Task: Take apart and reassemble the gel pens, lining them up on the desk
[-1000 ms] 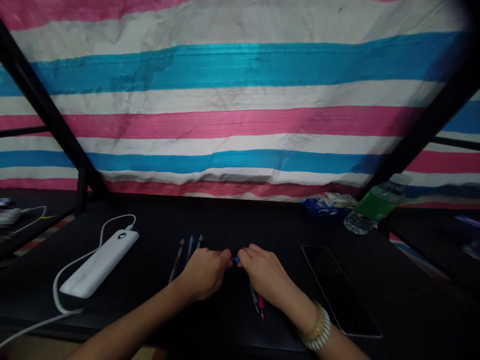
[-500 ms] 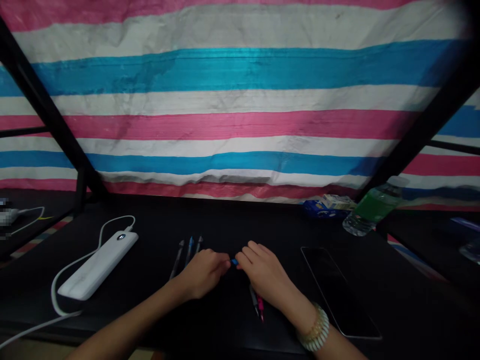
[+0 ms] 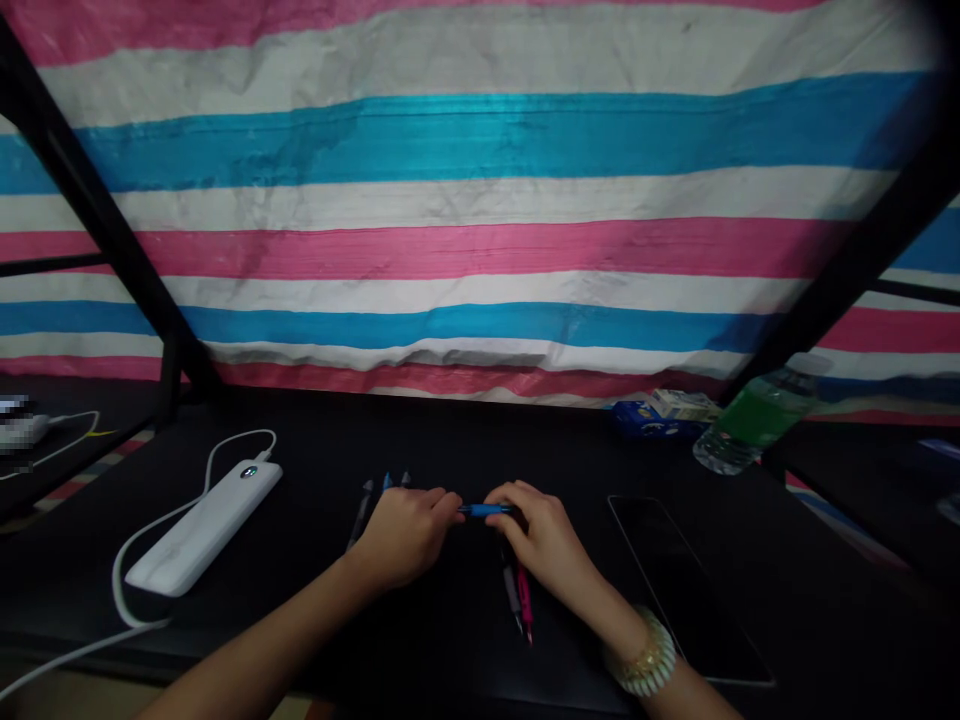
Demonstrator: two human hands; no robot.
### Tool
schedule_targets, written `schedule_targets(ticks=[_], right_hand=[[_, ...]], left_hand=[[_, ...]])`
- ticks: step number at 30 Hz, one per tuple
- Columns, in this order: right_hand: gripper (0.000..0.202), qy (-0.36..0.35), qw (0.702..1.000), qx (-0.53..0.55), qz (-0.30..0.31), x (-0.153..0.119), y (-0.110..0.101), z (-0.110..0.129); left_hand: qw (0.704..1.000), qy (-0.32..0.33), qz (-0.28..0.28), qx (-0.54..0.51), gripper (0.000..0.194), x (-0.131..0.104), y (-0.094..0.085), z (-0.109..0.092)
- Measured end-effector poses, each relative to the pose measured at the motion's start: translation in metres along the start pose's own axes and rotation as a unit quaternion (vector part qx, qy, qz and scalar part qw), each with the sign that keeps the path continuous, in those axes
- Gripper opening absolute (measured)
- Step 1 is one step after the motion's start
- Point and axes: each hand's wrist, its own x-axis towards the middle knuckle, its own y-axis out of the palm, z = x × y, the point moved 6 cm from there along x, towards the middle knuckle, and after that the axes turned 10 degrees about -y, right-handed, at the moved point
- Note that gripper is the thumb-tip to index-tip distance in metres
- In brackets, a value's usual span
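A blue pen (image 3: 484, 510) lies level between my two hands, above the black table (image 3: 450, 640). My left hand (image 3: 409, 530) pinches its left end, and my right hand (image 3: 536, 525) grips the right end between thumb and fingers. Part of the pen is covered by the fingertips. Beyond my left hand lie a dark pen (image 3: 361, 512), a blue-tipped pen (image 3: 387, 481) and another pen (image 3: 406, 479), partly hidden by the hand. Below my right hand are a grey pen (image 3: 512, 597) and a pink pen (image 3: 525, 605), side by side.
A white power bank (image 3: 202, 530) with a cable lies on the left. On the right is a dark tablet or phone (image 3: 686, 585). Farther back are a blue packet (image 3: 649, 420) and a leaning bottle (image 3: 757, 420) with a green label. Striped sheeting (image 3: 480, 250) hangs behind.
My right hand's fingers have shifted and opened out along the blue pen, so more of its barrel shows between the hands. The view has moved slightly.
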Motion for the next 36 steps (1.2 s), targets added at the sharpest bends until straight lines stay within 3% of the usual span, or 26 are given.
schedule_targets(ticks=[5,9,11,13,17,20,25,28,33,36], right_hand=[[0.009,0.026,0.999,0.017,-0.025,-0.002,-0.005,-0.002],[0.031,0.031,0.999,0.011,-0.009,0.0,-0.005,-0.005],[0.014,0.048,0.998,0.032,-0.015,0.0,-0.005,-0.009],[0.006,0.067,0.996,0.058,-0.021,0.0,-0.003,-0.014],[0.024,0.069,0.995,0.075,-0.004,0.0,0.0,-0.017],[0.007,0.094,0.99,0.103,-0.011,-0.002,0.0,-0.021],[0.023,0.094,0.988,0.121,-0.002,-0.001,0.001,-0.021],[0.011,0.105,0.982,0.153,-0.017,-0.002,0.002,-0.024],[0.025,0.134,0.971,0.196,0.012,-0.003,0.009,-0.026],[0.015,0.148,0.962,0.231,0.005,-0.003,0.01,-0.027]], left_hand=[[1.0,-0.01,-0.028,0.002,0.025,-0.001,-0.006,0.002],[0.998,-0.001,-0.058,-0.014,0.022,-0.002,-0.013,0.002],[0.997,0.002,-0.065,-0.028,0.019,-0.002,-0.015,0.002],[0.997,-0.001,-0.067,-0.041,0.016,-0.002,-0.016,0.003],[0.997,-0.011,-0.065,-0.051,0.01,-0.003,-0.017,0.004],[0.996,-0.011,-0.061,-0.057,0.007,-0.003,-0.016,0.005],[0.995,-0.004,-0.061,-0.083,0.006,-0.004,-0.018,0.004],[0.994,-0.002,-0.063,-0.088,0.006,-0.004,-0.019,0.004],[0.993,0.001,-0.066,-0.094,0.009,-0.004,-0.019,0.005],[0.993,0.001,-0.063,-0.097,0.011,-0.003,-0.019,0.005]])
